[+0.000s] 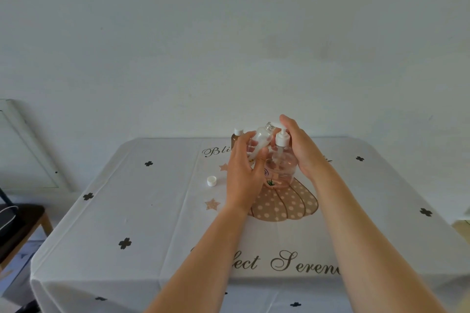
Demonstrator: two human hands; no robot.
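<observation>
Head view: left hand (244,173) grips small clear bottle (262,138), tilted, open mouth at the spout of pump bottle (281,168) standing mid-table; right hand (300,150) rests loose-fingered on its pump head, so likely the filling step, next needing a steady downward press.

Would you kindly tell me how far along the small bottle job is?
Done: the white cap lies off on the tablecloth, so the small clear bottle is open. In hand: the left hand holds it tilted, mouth at the spout of the pink pump dispenser; the right hand rests on the pump head. Left: it looks nearly empty, so filling and recapping.
</observation>
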